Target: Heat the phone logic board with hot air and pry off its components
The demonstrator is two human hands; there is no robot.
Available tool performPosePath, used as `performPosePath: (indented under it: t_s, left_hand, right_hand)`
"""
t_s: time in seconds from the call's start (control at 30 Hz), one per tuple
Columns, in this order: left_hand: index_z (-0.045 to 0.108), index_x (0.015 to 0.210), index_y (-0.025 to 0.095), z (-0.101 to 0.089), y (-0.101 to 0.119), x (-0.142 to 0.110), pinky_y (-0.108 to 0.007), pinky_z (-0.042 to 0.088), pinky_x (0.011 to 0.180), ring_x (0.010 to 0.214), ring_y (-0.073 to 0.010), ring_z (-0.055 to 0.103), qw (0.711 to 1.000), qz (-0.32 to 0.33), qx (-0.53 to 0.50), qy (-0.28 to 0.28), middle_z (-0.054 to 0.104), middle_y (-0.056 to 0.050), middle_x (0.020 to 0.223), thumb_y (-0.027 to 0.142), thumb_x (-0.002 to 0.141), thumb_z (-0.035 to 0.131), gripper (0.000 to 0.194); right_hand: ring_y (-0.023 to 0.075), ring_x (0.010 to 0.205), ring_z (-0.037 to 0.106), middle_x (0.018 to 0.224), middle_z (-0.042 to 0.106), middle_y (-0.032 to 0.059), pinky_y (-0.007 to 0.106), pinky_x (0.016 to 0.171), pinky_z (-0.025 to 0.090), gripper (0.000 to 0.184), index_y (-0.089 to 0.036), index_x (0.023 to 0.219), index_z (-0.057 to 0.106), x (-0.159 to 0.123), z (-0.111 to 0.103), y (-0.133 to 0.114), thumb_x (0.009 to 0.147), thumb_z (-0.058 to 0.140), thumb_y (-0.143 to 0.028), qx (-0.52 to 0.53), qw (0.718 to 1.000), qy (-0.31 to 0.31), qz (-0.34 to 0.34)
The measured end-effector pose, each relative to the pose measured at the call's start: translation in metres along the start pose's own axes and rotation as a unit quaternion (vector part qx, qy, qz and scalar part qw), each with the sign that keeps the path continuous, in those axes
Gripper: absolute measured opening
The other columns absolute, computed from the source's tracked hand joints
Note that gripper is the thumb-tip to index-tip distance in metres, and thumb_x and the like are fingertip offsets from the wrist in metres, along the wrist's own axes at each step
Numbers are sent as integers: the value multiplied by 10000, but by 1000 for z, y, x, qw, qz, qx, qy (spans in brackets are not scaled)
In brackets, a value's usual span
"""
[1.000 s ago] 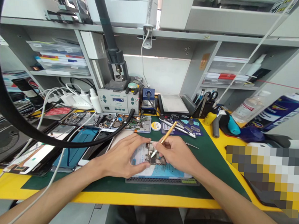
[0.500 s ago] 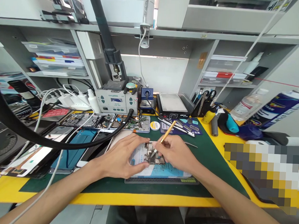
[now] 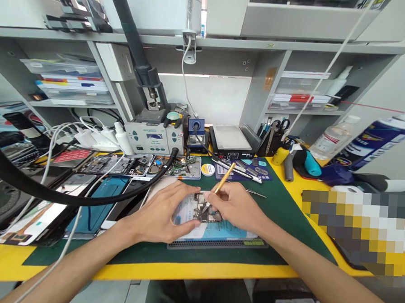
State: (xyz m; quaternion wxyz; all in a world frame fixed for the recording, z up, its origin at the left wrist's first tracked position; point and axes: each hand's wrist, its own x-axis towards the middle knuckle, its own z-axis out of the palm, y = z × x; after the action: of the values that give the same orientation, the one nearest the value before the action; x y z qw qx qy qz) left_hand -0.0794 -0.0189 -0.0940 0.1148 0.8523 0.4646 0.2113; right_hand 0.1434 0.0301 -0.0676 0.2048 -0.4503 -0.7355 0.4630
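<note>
A small phone circuit board (image 3: pixel 215 217) lies on a blue-and-white work pad (image 3: pixel 230 233) in front of me. My left hand (image 3: pixel 163 208) spans its left side, index fingertip at the far edge and thumb at the near edge, bracing it. Pinched in my right hand (image 3: pixel 235 203) is a slim gold-handled craft knife (image 3: pixel 225 177), tilted, its pale pointed tip down on the board. The exact point of contact is too small to make out.
A black hose (image 3: pixel 118 197) arcs across the left foreground. Phone parts, including a blue panel (image 3: pixel 96 204), lie at left. Behind stand a hot-air station (image 3: pixel 152 137) and a flat heating plate (image 3: pixel 232 139). Tweezers (image 3: pixel 256 193) lie right of my hand, a spray can (image 3: pixel 376 138) further right.
The whole view has shifted slightly, so the scene sits further left. Both hands keep their places at the board, and the knife tip has moved only a little on it.
</note>
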Motion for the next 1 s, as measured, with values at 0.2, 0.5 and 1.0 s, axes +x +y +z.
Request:
performPosePath:
  t_s: [0.2,0.5,1.0]
  left_hand:
    - [456,1395,180,-2,2,1,-465,471,1060,1191,-281,587,1000,-6,0,-7,622,-120,1307,466,867,648,630]
    - [459,1391,173,-3,3,1,-466,470,1057,1202,-285,585,1000,-7,1,-11,619,-125,1305,459,869,644,624]
    - [446,1404,193,-2,1,1,-456,464,1085,1248,-287,575,1000,2,24,-5,616,-109,1329,478,886,624,617]
  right_hand:
    - [92,468,461,560,508,-24,225,458,286,373,-181,643,480,0,0,1,905,534,-442,0,1000,-1,-2]
    - [68,382,408,511,524,-28,208,405,265,323,-161,698,561,1,-2,2,900,539,-413,2,1000,4,13]
    - [89,313,454,500,554,-22,196,308,357,312,-176,685,534,2,-3,6,921,527,-379,33,999,-9,35]
